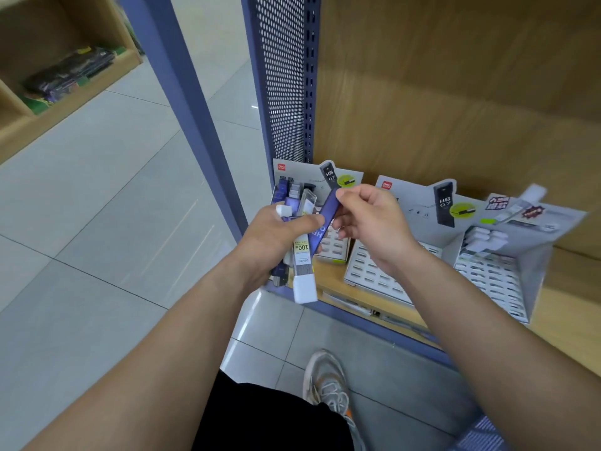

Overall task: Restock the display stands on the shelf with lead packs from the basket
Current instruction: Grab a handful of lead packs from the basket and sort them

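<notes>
1. gripping a bundle of packs [300, 222], the left hand [276, 236] has fingers and thumb curled round them, just in front of the left end of the shelf [566, 307].
2. a clear pack [304, 265] with a white cap hangs lowest in the bundle, cap down; its yellow label reads "100".
3. the right hand [374, 222] pinches the upper end of a purple pack [327, 216] between thumb and forefinger.
4. the purple pack slants down to the left; its lower part lies against the bundle, under the left thumb.
5. both hands are close together, linked by the purple pack.
6. three stands sit side by side on the shelf:
   - left stand [312, 174]: mostly hidden behind the hands.
   - middle stand [416, 203]: slotted tray visible.
   - right stand [533, 255]: white-capped packs in its upper rows.
7. whether the purple packs at the bundle's top sit in the left stand or in the hand cannot be told.
8. a perforated blue panel [283, 76] rises at the shelf's left end.
9. a shoe [328, 382] rests on the grey tiled floor [97, 206].
</notes>
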